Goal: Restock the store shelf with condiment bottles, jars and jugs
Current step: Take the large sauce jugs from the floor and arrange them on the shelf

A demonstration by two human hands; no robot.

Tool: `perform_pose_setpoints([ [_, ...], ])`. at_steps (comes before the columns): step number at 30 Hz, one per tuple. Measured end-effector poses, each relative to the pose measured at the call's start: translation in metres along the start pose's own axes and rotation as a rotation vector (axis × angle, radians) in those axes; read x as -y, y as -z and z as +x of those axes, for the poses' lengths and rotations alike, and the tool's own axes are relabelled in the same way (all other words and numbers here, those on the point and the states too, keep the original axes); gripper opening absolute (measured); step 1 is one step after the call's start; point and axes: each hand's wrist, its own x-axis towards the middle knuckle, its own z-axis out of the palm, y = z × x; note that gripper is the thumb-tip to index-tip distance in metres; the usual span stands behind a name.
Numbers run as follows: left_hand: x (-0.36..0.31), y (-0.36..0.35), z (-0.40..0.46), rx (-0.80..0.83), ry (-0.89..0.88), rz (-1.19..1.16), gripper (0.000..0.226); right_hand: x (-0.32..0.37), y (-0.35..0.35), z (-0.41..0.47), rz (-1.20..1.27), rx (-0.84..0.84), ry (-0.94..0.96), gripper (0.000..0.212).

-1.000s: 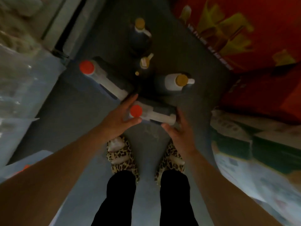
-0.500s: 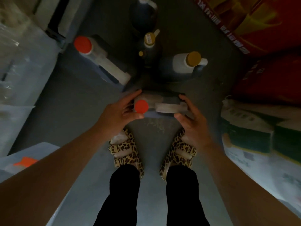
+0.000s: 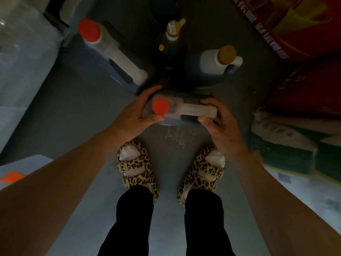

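A person stands on a grey floor [image 3: 55, 111] and looks straight down at both hands. The left hand [image 3: 132, 115] and the right hand [image 3: 223, 130] hold a dark jug with a red cap [image 3: 177, 111] between them, low over the floor and just in front of the feet. The left grip curls round the cap end of the jug, with the thumb under the red cap. The right grip curls round the far end of the pale handle. The feet wear leopard sandals [image 3: 136, 169] with pale socks, and the legs are in black. More things stand on the floor past the held jug. A big jug with a red cap [image 3: 112, 54] is toward the left. A thin dark bottle with a gold cap [image 3: 172, 36] is in the middle. A round jug with a gold cap [image 3: 217, 61] is toward the right. Red boxes with yellow print [image 3: 295, 24] fill the top right corner. Green and white packs [image 3: 287, 145] lie along the right side. Clear plastic wrap [image 3: 24, 52] sits on the left side. The room is dim.
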Motion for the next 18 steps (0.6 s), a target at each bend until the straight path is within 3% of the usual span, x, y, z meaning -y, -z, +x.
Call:
perform_pose_setpoints([
  [8, -0.006, 0.008, 0.008, -0.001, 0.070, -0.021, 0.073, 0.009, 0.003, 0.010, -0.110, -0.004, 0.017, 0.028],
  [15, -0.009, 0.005, -0.003, -0.004, 0.128, 0.050, 0.046, 0.021, 0.002, 0.004, -0.093, -0.063, -0.129, 0.014],
  [18, -0.020, 0.003, -0.022, 0.017, 0.182, 0.035, 0.048, 0.033, 0.006, -0.015, -0.099, -0.046, -0.195, 0.014],
])
